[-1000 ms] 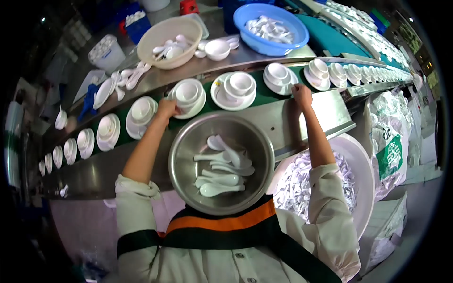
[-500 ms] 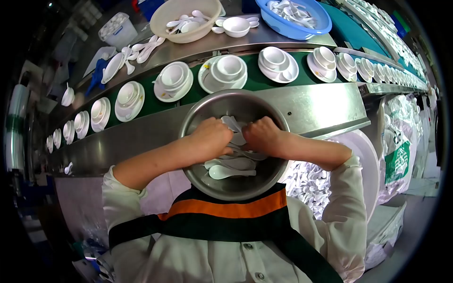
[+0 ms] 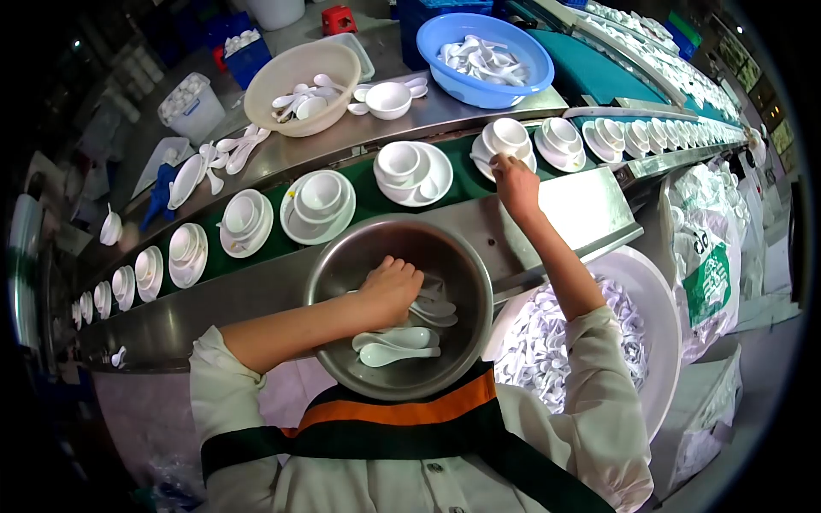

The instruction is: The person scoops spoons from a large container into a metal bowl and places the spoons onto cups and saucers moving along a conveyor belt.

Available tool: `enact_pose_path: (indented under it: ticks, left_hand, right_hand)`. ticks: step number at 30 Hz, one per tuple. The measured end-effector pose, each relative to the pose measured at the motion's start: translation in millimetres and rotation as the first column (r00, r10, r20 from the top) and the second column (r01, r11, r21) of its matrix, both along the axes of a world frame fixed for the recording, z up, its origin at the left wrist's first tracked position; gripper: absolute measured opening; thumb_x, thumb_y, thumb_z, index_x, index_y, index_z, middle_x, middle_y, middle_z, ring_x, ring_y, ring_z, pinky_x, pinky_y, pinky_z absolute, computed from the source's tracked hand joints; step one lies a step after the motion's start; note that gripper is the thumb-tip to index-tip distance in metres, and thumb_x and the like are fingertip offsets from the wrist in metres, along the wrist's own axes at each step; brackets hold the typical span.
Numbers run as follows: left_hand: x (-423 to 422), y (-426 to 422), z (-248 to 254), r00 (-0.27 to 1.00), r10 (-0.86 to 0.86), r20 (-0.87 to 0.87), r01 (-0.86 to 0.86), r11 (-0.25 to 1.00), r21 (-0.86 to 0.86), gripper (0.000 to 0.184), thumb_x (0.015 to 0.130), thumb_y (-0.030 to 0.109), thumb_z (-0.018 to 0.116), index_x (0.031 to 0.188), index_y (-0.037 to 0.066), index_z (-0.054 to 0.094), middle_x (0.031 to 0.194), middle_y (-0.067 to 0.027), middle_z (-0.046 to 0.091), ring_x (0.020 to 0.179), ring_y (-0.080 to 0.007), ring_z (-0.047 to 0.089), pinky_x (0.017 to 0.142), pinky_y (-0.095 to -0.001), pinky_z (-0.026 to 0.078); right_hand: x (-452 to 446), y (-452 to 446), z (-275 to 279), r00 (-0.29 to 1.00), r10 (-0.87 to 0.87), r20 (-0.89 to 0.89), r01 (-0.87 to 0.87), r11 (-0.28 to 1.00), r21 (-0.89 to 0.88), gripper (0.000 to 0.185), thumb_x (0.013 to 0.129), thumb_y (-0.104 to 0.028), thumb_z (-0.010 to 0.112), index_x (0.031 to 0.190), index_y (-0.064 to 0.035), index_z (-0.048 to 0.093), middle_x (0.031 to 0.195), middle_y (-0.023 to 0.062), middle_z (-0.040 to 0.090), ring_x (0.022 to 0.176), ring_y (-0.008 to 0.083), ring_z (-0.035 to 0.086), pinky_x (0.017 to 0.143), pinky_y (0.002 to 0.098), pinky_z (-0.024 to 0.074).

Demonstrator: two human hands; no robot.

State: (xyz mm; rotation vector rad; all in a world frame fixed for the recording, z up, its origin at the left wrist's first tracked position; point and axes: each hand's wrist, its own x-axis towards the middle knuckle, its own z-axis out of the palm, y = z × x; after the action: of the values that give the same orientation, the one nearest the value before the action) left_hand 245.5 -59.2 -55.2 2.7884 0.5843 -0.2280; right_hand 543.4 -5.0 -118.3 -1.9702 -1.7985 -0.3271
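White spoons point(image 3: 398, 354) lie in a steel bowl point(image 3: 466, 342) against my body. Inside it my left hand point(image 3: 393, 286) is closed, its fingertips hidden among the spoons. My right hand point(image 3: 516, 181) reaches over the green conveyor point(image 3: 368, 202), its fingers pinched on a white spoon at a plate with stacked cups point(image 3: 506, 137). Further left on the belt stand a set point(image 3: 414, 173) with a plate and cups, and another point(image 3: 318, 206) with a yellow mark on the plate.
Behind the belt, a cream basin point(image 3: 265, 79), a blue basin point(image 3: 540, 64) and a small white bowl point(image 3: 388, 100) stand on a steel ledge. A large tub point(image 3: 664, 342) of wrapped spoons is at the right, beside a white sack point(image 3: 705, 248).
Both hands were in the steel bowl half a second ago; my right hand has moved out to the belt while my left stays in the bowl. The sets have shifted left along the belt.
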Motion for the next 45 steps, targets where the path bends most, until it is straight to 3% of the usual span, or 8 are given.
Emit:
enact_pose_path:
  ticks: [6, 10, 19, 28, 31, 33, 36, 45]
  left_hand:
    - [-17.8, 29.8, 14.9, 0.996, 0.063, -0.060, -0.087, 0.792, -0.604, 0.022, 0.074, 0.019, 0.056, 0.087, 0.001, 0.055, 0.071, -0.0136, 0.060, 0.068, -0.0250, 0.060, 0.065, -0.0371, 0.046]
    - [-10.9, 44.7, 53.5, 0.988, 0.156, -0.005, -0.110, 0.677, -0.728, 0.026, 0.079, 0.023, 0.057, 0.094, 0.001, 0.056, 0.077, -0.0087, 0.060, 0.072, -0.0152, 0.058, 0.066, -0.0294, 0.045]
    - [-14.3, 52.9, 59.7, 0.982, 0.186, -0.016, -0.126, 0.594, -0.794, 0.024, 0.080, 0.026, 0.062, 0.086, 0.003, 0.059, 0.070, -0.0011, 0.058, 0.064, -0.0082, 0.054, 0.059, -0.0238, 0.042]
    - [-7.2, 42.5, 69.2, 0.956, 0.291, 0.021, -0.121, 0.461, -0.879, 0.017, 0.082, 0.020, 0.059, 0.081, 0.003, 0.059, 0.063, 0.0018, 0.055, 0.059, -0.0050, 0.050, 0.054, -0.0213, 0.040]
    - [-1.7, 42.4, 76.7, 0.949, 0.311, 0.045, -0.119, 0.486, -0.866, 0.016, 0.082, 0.019, 0.058, 0.082, 0.003, 0.060, 0.063, 0.0016, 0.055, 0.059, -0.0052, 0.050, 0.055, -0.0206, 0.040]
    - [0.3, 48.0, 74.3, 0.950, 0.304, 0.067, -0.109, 0.525, -0.844, 0.017, 0.082, 0.019, 0.058, 0.084, 0.002, 0.060, 0.064, 0.0011, 0.056, 0.060, -0.0055, 0.051, 0.055, -0.0203, 0.040]
    - [6.2, 50.3, 72.4, 0.926, 0.365, 0.096, -0.087, 0.454, -0.887, 0.019, 0.084, 0.021, 0.058, 0.086, 0.003, 0.059, 0.066, 0.0001, 0.056, 0.059, -0.0055, 0.051, 0.054, -0.0197, 0.040]
    - [-1.7, 67.9, 39.1, 0.712, 0.673, 0.199, -0.186, 0.455, -0.871, 0.025, 0.085, 0.027, 0.057, 0.079, 0.003, 0.060, 0.069, -0.0012, 0.057, 0.058, -0.0055, 0.048, 0.056, -0.0196, 0.039]
  right_hand:
    - [-29.0, -13.8, 20.5, 0.961, 0.230, -0.155, -0.236, 0.972, -0.017, 0.021, 0.081, -0.021, 0.056, 0.096, -0.0078, 0.062, 0.089, 0.0124, 0.063, 0.080, 0.0303, 0.060, 0.069, 0.0387, 0.0481]
    - [-78.9, -72.6, 99.6, 0.404, 0.594, -0.696, -0.764, 0.638, 0.101, 0.031, 0.082, -0.025, 0.059, 0.107, -0.0064, 0.060, 0.100, 0.0124, 0.062, 0.083, 0.0316, 0.060, 0.072, 0.0358, 0.0477]
    - [-38.6, -91.7, 103.1, 0.182, 0.262, -0.948, -0.652, 0.754, 0.083, 0.023, 0.076, -0.006, 0.066, 0.099, -0.0029, 0.061, 0.086, 0.0031, 0.063, 0.077, 0.0101, 0.058, 0.070, 0.0260, 0.0460]
    - [11.7, -27.3, 6.3, 0.934, 0.193, -0.300, -0.212, 0.977, -0.032, 0.019, 0.077, -0.013, 0.060, 0.095, -0.0090, 0.063, 0.090, 0.0157, 0.062, 0.078, 0.0321, 0.059, 0.069, 0.0397, 0.0465]
    - [-1.0, -22.4, 12.0, 0.931, 0.344, -0.125, -0.339, 0.939, 0.065, 0.023, 0.079, -0.015, 0.059, 0.101, -0.0079, 0.061, 0.091, 0.0161, 0.062, 0.076, 0.0305, 0.059, 0.071, 0.0376, 0.0471]
    - [-32.6, -38.8, 53.1, 0.791, 0.308, -0.528, -0.375, 0.927, -0.021, 0.026, 0.083, -0.020, 0.058, 0.106, -0.0074, 0.060, 0.092, 0.0140, 0.063, 0.076, 0.0247, 0.060, 0.071, 0.0332, 0.0475]
    - [-53.5, -62.5, 95.8, 0.094, 0.305, -0.948, -0.714, 0.684, 0.149, 0.026, 0.085, -0.021, 0.059, 0.104, -0.0029, 0.061, 0.087, 0.0046, 0.063, 0.075, 0.0113, 0.058, 0.070, 0.0264, 0.0467]
    - [4.3, -43.6, 32.7, 0.485, 0.179, -0.856, -0.170, 0.979, 0.109, 0.014, 0.081, -0.014, 0.063, 0.089, -0.0025, 0.063, 0.077, 0.0048, 0.064, 0.068, 0.0102, 0.059, 0.062, 0.0238, 0.0457]
